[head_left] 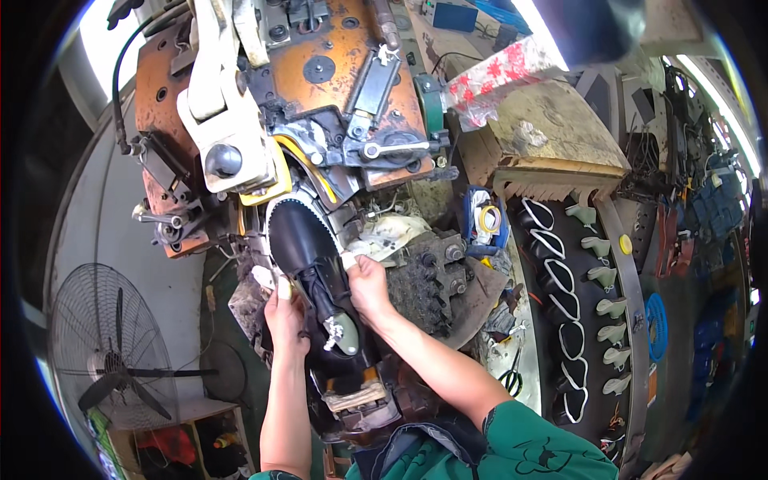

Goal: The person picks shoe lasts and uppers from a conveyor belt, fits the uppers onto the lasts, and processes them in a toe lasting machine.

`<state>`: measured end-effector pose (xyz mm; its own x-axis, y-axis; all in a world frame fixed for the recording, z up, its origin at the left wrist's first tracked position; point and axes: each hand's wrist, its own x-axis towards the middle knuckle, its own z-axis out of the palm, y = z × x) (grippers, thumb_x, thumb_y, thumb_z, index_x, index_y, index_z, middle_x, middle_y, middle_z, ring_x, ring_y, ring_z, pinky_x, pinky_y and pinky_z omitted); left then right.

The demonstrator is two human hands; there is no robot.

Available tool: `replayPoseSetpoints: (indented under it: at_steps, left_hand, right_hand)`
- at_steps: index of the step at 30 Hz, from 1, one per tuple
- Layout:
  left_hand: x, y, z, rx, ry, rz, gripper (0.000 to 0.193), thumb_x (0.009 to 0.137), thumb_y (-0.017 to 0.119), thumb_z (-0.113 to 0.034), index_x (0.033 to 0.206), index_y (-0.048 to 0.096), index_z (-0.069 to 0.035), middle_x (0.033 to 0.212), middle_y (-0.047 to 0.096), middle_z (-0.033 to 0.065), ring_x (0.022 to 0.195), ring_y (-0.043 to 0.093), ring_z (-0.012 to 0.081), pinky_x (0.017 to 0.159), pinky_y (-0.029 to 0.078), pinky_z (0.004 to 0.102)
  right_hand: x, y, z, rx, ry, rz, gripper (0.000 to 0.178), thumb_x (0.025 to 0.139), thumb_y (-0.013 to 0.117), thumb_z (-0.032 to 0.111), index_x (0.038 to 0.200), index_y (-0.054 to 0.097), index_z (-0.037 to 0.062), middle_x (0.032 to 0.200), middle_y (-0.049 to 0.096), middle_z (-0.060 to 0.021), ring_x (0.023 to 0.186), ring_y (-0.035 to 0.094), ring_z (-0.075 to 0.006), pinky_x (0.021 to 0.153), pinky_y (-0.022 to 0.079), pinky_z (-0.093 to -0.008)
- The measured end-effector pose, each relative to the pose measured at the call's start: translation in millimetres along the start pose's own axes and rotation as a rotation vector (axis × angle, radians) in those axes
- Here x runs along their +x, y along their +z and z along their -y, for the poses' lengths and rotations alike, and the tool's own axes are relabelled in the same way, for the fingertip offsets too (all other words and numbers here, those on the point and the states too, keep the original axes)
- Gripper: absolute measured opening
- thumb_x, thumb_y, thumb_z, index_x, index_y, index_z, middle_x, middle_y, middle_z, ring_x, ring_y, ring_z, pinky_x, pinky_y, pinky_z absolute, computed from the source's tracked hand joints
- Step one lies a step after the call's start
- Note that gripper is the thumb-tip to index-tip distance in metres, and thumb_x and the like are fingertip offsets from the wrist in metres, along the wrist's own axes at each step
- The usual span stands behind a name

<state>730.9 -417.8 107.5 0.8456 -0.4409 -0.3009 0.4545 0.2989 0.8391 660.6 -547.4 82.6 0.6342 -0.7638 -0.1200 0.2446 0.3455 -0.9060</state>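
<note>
A black lace-up shoe (300,238) lies on a green last (347,336), its toe pointing away from me into the jaws of a lasting machine (336,72). A pale toothed edge runs around the toe. My left hand (285,318) grips the shoe's left side, with white coverings on some fingertips. On the opposite side, my right hand (369,286) is closed against the shoe near the laces, a white covering on its thumb or finger. White lace ends hang over the last's heel. The undersides of both hands' grips are hidden.
At the right a rack (592,320) carries a row of dark white-rimmed shoe parts and pale lasts. A wooden box (552,132), a blue basket with tape (486,218) and scissors (510,382) are nearer. A caged fan (112,352) stands left.
</note>
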Motion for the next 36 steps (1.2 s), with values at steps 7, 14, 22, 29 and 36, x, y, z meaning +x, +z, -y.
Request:
replayPoseSetpoints:
  at_steps: [7,14,22,29,36]
  left_hand:
    - [26.3,0.3,7.2,-0.162,0.050,-0.078,0.018,0.095,0.060,-0.019,0.105,0.060,-0.004,0.088,0.063,-0.0003,0.073,0.059,0.0082,0.063,0.049,0.0225]
    - [32.2,-2.5,8.3,-0.098,0.075,-0.079,0.019,0.095,0.060,-0.020,0.104,0.061,-0.004,0.087,0.062,-0.0005,0.070,0.059,0.0081,0.061,0.049,0.0230]
    - [26.1,-2.0,22.0,-0.110,0.134,-0.092,0.019,0.098,0.054,-0.017,0.106,0.061,-0.001,0.088,0.063,0.0015,0.070,0.059,0.0090,0.061,0.049,0.0234]
    - [28.4,-9.2,19.5,-0.057,0.151,-0.063,0.020,0.098,0.053,-0.017,0.106,0.060,0.000,0.087,0.063,0.0013,0.072,0.059,0.0085,0.063,0.049,0.0238]
    - [10.2,-181.4,132.6,1.248,0.134,0.290,0.031,0.081,0.066,-0.022,0.102,0.060,0.000,0.089,0.065,0.0216,0.086,0.065,0.0385,0.073,0.052,0.0417]
  right_hand:
    - [6.8,18.5,-19.6,0.069,-0.016,-0.140,0.016,0.092,0.049,0.004,0.084,0.062,-0.0025,0.069,0.055,0.0019,0.059,0.042,-0.0039,0.052,0.035,-0.0225]
    - [6.2,15.5,-22.9,0.012,0.035,-0.124,0.017,0.096,0.050,0.005,0.089,0.063,-0.0032,0.078,0.062,-0.0018,0.065,0.052,-0.0056,0.058,0.042,-0.0215]
    - [7.7,11.5,-34.5,-0.020,-0.003,-0.132,0.016,0.095,0.051,0.005,0.087,0.062,-0.0026,0.076,0.060,0.0001,0.061,0.049,-0.0033,0.055,0.040,-0.0207]
    - [7.0,12.8,-29.6,0.000,-0.114,-0.137,0.018,0.095,0.048,0.007,0.090,0.063,-0.0013,0.078,0.060,0.0007,0.062,0.049,-0.0034,0.055,0.039,-0.0194]
    - [-32.4,-68.8,-9.6,0.102,0.261,-0.136,0.015,0.094,0.040,0.004,0.099,0.051,-0.0049,0.085,0.061,-0.0169,0.064,0.062,-0.0212,0.049,0.057,-0.0346]
